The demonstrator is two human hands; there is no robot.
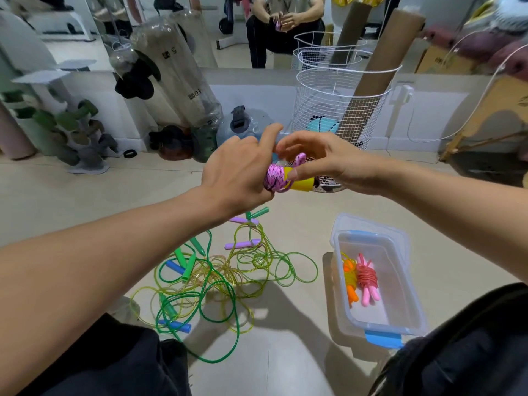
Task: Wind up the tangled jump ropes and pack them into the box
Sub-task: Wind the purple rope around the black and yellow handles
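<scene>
Both hands, left hand (pixel 240 170) and right hand (pixel 323 161), grip the wound pink rope bundle (pixel 275 177) between them.

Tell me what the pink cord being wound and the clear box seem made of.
The pink-and-black cord wound on the yellow handle looks like braided fabric, matte with a woven fleck. The clear rectangular box looks like glossy see-through plastic with blue clips; the floor shows through its walls.

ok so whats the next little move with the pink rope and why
Probably tuck the loose end. The pink rope is already coiled round its yellow handles, gripped by the left hand, while the right hand pinches a free loop above. Then it can join the two bundles in the box.
</scene>
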